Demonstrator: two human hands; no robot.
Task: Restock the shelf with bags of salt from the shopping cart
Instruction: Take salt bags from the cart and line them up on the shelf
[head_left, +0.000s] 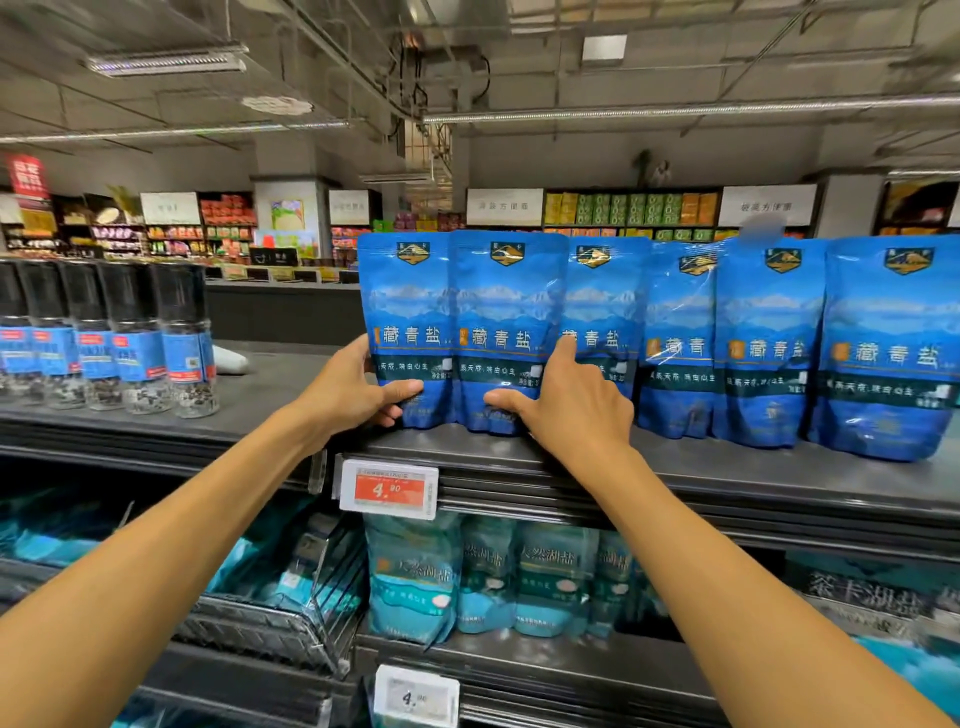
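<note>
Several blue bags of salt stand upright in a row on the dark top shelf (727, 467). My left hand (348, 389) grips the left edge of the leftmost bag (410, 312), thumb across its front and fingers behind. My right hand (566, 400) rests on the second bag (506, 312), thumb on its lower front and index finger pointing up along the seam to the third bag (602, 306). More blue bags (769, 343) stand to the right. The shopping cart is out of view.
Glass spice grinders (130, 338) with black caps stand at the left of the same shelf. A red price tag (388, 488) hangs on the shelf edge. Teal salt bags (519, 577) fill the shelf below, next to a wire basket (280, 618).
</note>
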